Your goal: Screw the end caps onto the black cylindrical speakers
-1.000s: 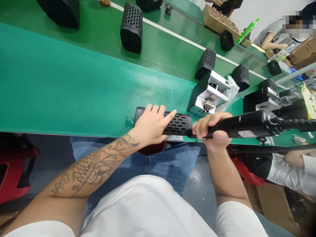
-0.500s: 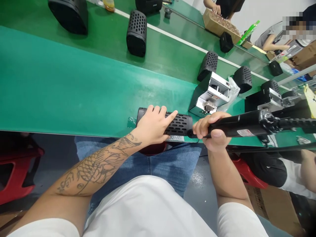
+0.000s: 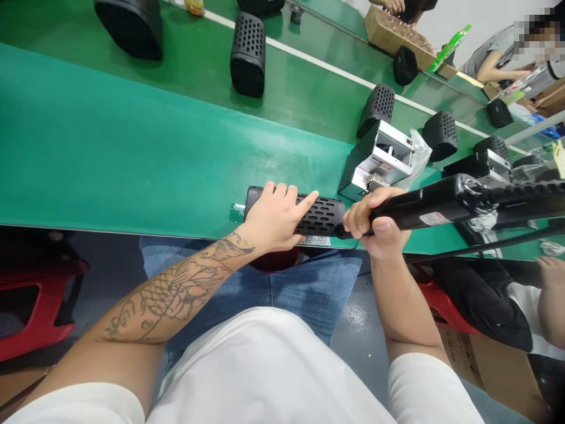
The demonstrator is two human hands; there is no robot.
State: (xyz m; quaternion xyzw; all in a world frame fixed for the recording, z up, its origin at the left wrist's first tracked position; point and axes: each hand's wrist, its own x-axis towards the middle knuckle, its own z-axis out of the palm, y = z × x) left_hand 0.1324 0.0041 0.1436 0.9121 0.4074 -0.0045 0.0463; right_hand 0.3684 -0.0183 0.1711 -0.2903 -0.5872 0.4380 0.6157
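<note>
A black slotted speaker housing lies on its side near the front edge of the green bench. My left hand grips it from above, thumb toward its right part and fingers over its far side. In my right hand is a black electric screwdriver, held nearly level with its tip end pointing left at the housing's right end. Whether the bit touches a screw is hidden by the fingers and the tool's nose. Just beyond my right hand stands a silver and black screw feeder.
Several black speaker housings, such as one with round holes, stand along the darker green belt behind the bench. A clear plastic bag sits beside the feeder. Co-workers are at the far right, near a cardboard box.
The view has shifted slightly, so the bench and belt items appear a little higher. Both hands keep their grips, and the screwdriver remains at the housing's right end.
</note>
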